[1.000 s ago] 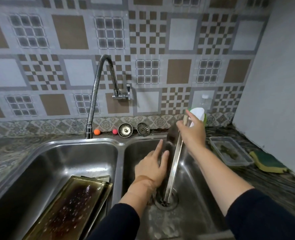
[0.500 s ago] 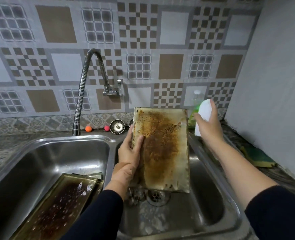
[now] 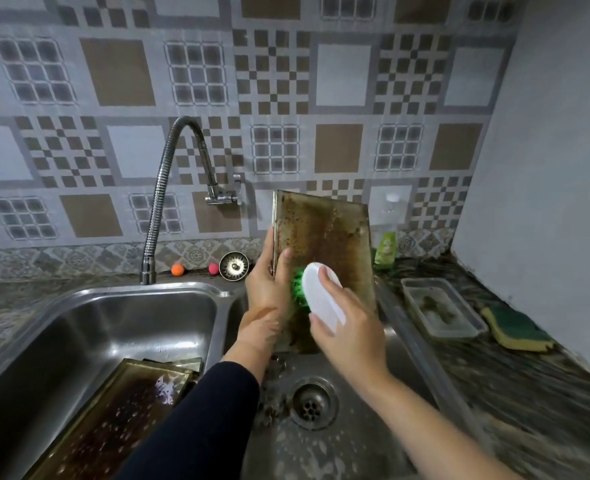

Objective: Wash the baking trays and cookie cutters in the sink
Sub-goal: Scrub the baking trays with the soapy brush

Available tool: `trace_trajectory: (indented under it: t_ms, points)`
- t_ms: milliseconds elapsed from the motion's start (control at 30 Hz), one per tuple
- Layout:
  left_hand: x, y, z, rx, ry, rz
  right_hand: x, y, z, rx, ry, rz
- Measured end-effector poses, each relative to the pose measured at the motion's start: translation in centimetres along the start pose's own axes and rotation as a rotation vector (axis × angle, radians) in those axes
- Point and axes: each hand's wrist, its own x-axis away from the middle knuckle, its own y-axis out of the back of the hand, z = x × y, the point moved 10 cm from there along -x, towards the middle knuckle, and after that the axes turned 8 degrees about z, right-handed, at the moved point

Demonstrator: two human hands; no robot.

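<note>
The baking tray [image 3: 324, 244] stands upright in the right basin of the sink [image 3: 217, 306], its stained brown face turned toward the camera. The left hand [image 3: 269, 282] grips the tray's left edge — thumb on the front face, fingers wrapped behind. The right hand [image 3: 345, 327] holds a white-backed scrub brush [image 3: 316, 299], fingers curled over its top; the green bristles press against the lower left part of the tray face, just beside the left thumb.

Below the tray, the drain [image 3: 312, 403] lies in the basin floor with brown residue around it. In the left basin, more baking trays [image 3: 113, 420] lie stacked at a tilt, the top one dark and speckled with droplets.

The faucet [image 3: 176, 188] arches over the left basin. On the table behind the sink — an orange ball [image 3: 178, 270], a pink ball [image 3: 213, 268] and a metal strainer [image 3: 234, 266]. Right of the sink: a green bottle [image 3: 386, 244], a clear plastic container [image 3: 439, 306] and a yellow-green sponge [image 3: 515, 329].
</note>
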Motion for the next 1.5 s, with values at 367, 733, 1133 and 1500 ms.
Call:
trace_trajectory:
  t_ms: [367,733,1133,1500]
  points:
    - [0.7,-0.8,0.3,-0.027,0.071,-0.074,-1.8,0.6,-0.7,-0.112,-0.125,0.062]
    - [3.1,-1.5,-1.6,-0.166,-0.053,-0.045,-11.4,3.8,-4.2,-0.175,-0.361,-0.019]
    - [2.3,2.3,-0.7,-0.669,-0.025,0.215,-12.1,-2.1,-0.2,-0.263,-0.425,0.041]
    - [5.8,16.3,11.8,-0.375,0.504,0.322,-8.0,-12.6,4.8,-0.596,-0.460,0.203]
